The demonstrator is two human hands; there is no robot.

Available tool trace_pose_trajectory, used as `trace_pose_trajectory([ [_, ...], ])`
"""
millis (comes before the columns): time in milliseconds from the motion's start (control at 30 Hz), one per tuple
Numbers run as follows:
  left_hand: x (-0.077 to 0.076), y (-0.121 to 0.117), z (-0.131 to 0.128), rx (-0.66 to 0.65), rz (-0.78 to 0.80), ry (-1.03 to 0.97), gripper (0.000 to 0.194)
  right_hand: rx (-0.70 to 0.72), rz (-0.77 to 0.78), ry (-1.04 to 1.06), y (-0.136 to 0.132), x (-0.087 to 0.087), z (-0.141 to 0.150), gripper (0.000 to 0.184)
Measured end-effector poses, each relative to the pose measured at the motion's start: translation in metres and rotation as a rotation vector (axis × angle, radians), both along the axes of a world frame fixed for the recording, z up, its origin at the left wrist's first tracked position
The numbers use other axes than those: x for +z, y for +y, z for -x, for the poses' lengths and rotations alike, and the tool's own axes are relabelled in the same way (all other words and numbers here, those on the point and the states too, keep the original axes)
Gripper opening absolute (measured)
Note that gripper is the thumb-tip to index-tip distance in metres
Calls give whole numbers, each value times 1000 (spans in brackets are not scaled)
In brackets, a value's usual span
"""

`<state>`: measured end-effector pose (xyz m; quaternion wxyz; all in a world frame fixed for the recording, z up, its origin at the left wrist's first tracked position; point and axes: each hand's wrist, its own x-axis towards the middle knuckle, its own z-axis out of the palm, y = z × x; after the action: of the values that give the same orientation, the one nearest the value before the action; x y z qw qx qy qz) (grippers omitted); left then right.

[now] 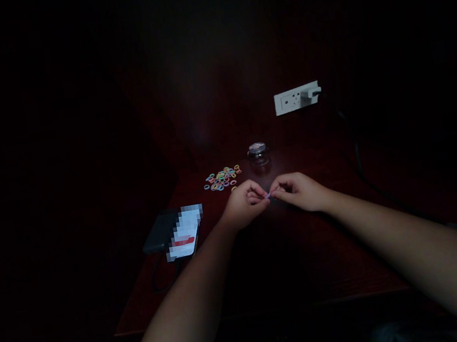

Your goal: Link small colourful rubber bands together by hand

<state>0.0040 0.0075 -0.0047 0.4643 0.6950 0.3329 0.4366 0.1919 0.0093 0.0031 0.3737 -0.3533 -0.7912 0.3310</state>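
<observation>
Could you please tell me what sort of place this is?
Likely a dim indoor room, perhaps at home, though darkness hides most of it: a dark reddish table, a power socket and a lit smartphone suggest this.

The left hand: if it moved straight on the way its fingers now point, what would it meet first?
Probably the right hand, just across the small pale item that the left hand pinches; the jar seems farther back, though depth is unclear.
</observation>
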Motion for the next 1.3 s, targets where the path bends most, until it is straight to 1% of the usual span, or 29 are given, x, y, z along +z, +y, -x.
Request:
trace_pose_trajectory([
  [133, -1, 1, 0, 10, -34, 14, 28, -1, 6, 16, 1, 0, -1, 28],
  [367, 0, 3, 3, 25, -135, 90, 21, 6, 6, 19, 2, -1, -2, 25],
  [500, 1, 4, 3, 61, -144, 77, 22, 51, 9, 55, 2, -2, -5, 22],
  [567, 0, 5, 3, 67, -133, 64, 24, 64, -14, 70, 2, -3, -6, 27],
  [667, -1, 6, 2, 58, -101, 51, 25, 44, -52, 77, 1, -1, -5, 30],
  [800, -1, 5, 1, 56, -52, 22, 25, -2, -101, 24, -2, 1, -4, 19],
  [900, 0, 5, 1, 62, -42, 12, 26, -32, -133, -4, -3, 2, -4, 19],
  [1067, -1, 4, 1, 75, -87, 86, 26, -49, -159, -3, -1, 2, -5, 22],
  [1167, -2, 4, 2, 79, -133, 121, 27, -56, -153, 3, -1, 3, -5, 23],
  [1300, -2, 5, 4, 88, -182, 177, 22, -69, -130, 12, -3, 4, -4, 23],
])
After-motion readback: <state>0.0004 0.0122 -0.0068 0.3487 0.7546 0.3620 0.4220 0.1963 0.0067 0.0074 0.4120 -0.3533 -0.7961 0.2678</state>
